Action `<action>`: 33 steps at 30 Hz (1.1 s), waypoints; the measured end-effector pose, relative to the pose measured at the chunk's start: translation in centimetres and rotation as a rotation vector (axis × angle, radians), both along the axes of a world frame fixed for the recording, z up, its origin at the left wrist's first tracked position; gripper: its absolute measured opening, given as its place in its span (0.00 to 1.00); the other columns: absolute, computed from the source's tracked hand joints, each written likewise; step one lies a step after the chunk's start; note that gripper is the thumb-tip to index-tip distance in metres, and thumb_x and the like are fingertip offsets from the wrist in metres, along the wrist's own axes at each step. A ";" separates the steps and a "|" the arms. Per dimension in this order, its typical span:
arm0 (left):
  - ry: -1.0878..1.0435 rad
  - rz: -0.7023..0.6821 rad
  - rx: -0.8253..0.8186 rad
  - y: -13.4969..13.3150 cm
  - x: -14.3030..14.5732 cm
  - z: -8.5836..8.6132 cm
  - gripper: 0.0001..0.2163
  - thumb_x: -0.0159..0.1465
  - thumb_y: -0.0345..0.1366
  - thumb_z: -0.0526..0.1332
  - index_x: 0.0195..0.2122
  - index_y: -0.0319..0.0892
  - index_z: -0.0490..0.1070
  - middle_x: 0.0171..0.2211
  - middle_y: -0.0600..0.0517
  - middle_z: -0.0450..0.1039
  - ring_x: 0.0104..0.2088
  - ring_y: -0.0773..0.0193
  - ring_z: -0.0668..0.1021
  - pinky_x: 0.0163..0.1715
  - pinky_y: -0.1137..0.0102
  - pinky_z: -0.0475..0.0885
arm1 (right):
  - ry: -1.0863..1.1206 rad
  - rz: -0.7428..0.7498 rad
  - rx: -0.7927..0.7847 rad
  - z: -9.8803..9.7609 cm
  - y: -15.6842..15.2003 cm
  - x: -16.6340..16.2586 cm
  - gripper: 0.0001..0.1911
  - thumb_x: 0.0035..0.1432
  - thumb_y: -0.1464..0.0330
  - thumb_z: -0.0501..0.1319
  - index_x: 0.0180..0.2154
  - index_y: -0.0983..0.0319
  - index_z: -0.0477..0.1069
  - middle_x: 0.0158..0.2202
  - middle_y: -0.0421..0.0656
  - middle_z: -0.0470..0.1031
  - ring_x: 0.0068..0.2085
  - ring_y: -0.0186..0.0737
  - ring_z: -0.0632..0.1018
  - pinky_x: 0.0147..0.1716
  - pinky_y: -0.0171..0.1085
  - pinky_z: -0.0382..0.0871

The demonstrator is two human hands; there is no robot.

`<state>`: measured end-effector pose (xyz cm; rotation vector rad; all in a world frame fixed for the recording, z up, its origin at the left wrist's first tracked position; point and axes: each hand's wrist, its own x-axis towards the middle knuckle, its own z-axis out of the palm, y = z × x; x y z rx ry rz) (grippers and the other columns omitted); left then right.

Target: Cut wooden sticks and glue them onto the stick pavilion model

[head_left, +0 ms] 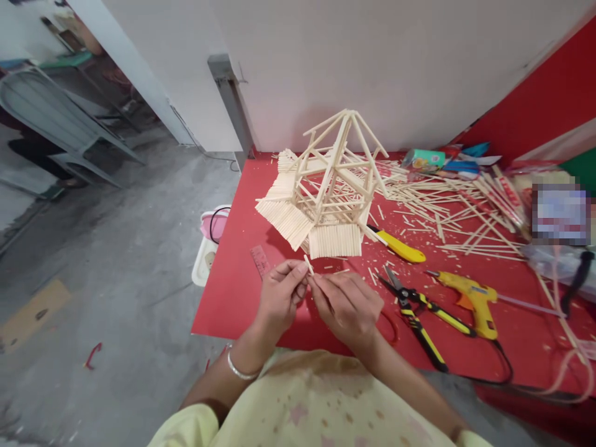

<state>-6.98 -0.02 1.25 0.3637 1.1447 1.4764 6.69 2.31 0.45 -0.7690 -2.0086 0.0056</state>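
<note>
Close to the table's front edge, my left hand (pixel 283 295) and my right hand (pixel 347 304) meet fingertip to fingertip. Between them they pinch a short wooden stick (pixel 308 265), which points up and away from me. Both hands are closed, with their fingers curled in. Just beyond stands a pavilion-like model (pixel 335 167) built of thin wooden sticks, with an open frame on top. Slatted panels (pixel 335 241) spread out around its base. A small ruler-like reddish strip (pixel 259 261) lies left of my hands.
On the red table (pixel 228 279), scissors-like cutters (pixel 414 316), a yellow glue gun (pixel 470 298) with its cable and a yellow utility knife (pixel 398 244) lie to the right. Loose sticks (pixel 433 198) are heaped behind. A white power strip (pixel 203 264) sits beside the table's left edge.
</note>
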 end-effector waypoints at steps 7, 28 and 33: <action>0.018 -0.004 -0.009 0.4 -0.4 0.1 0.14 0.52 0.42 0.75 0.26 0.38 0.74 0.15 0.59 0.66 0.14 0.78 0.63 0.13 0.81 0.54 | -0.009 0.008 -0.009 0.1 0.4 -0.4 0.13 0.56 0.75 0.69 0.43 0.61 0.75 0.34 0.42 0.82 0.34 0.35 0.80 0.39 0.36 0.76; 0.249 -0.029 0.032 0.0 0.2 -1.1 0.18 0.63 0.39 0.67 0.54 0.45 0.78 0.23 0.56 0.69 0.21 0.74 0.67 0.22 0.78 0.63 | 0.139 -0.124 -0.039 -0.4 2.4 -0.2 0.12 0.55 0.75 0.69 0.42 0.59 0.75 0.33 0.41 0.81 0.35 0.35 0.80 0.39 0.35 0.74; 0.327 -0.047 0.056 -0.1 0.3 -0.9 0.19 0.63 0.40 0.67 0.56 0.46 0.77 0.23 0.57 0.68 0.22 0.73 0.67 0.24 0.77 0.65 | 0.154 -0.103 -0.073 -0.6 2.3 -0.3 0.13 0.55 0.75 0.70 0.42 0.59 0.75 0.33 0.42 0.82 0.34 0.36 0.80 0.38 0.36 0.74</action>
